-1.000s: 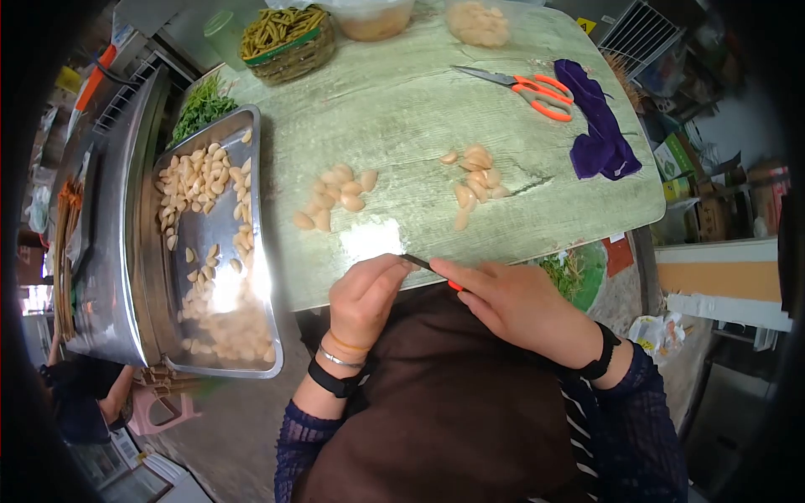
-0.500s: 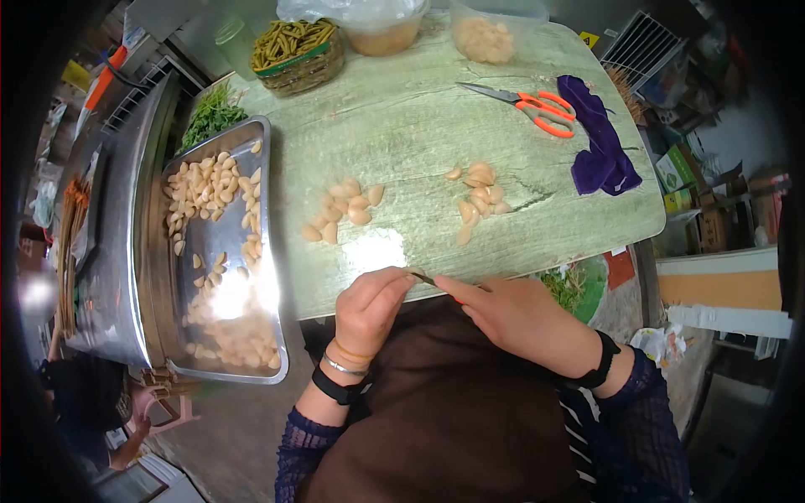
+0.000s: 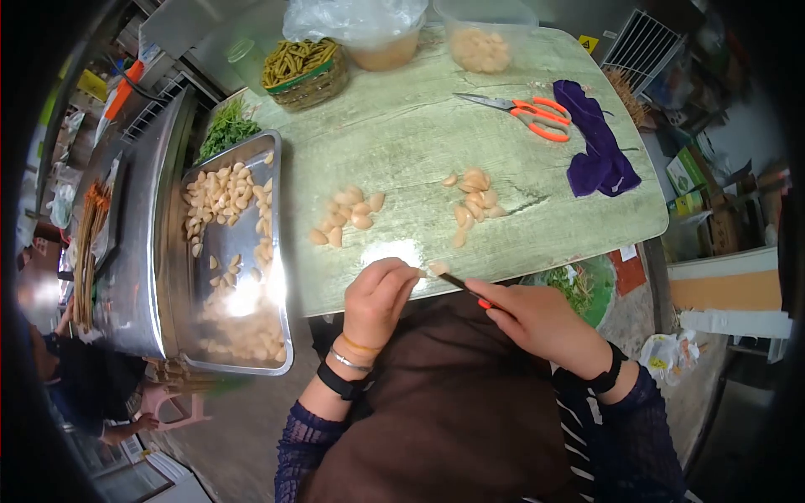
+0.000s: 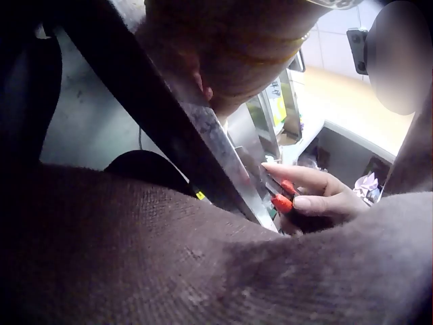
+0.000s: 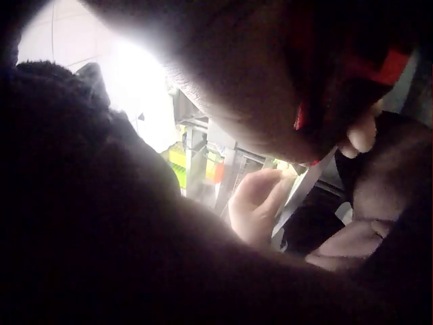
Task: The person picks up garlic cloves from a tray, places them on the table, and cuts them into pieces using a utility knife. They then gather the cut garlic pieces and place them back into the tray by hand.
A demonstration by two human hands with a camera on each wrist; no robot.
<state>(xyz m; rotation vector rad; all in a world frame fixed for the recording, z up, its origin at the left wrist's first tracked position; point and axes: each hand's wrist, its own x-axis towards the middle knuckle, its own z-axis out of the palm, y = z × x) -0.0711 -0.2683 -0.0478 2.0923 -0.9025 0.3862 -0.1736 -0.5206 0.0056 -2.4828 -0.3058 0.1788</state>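
Note:
My right hand [image 3: 545, 318] grips a small knife [image 3: 457, 282] with a dark blade and red-orange on its handle, also visible in the left wrist view. A pale piece of garlic [image 3: 438, 267] sits at the blade's tip, over the table's near edge. Just left of it, my left hand [image 3: 375, 303] pinches a small pale garlic piece between thumb and fingers, mostly hidden by the fingertips. Two loose piles of peeled garlic lie farther in on the table, the left pile [image 3: 346, 215] and the right pile [image 3: 475, 201].
A metal tray [image 3: 286, 314] of garlic cloves stands at the left. Orange-handled scissors [image 3: 537, 117] and a purple cloth [image 3: 599, 159] lie at the right. Along the back are a basket of green beans [image 3: 302, 75], a bagged tub [image 3: 381, 50] and a tub of garlic [image 3: 482, 46].
The hands were close together at the knife; now they are apart, with the right hand and knife drawn to the right. A garlic piece now shows at the blade's tip.

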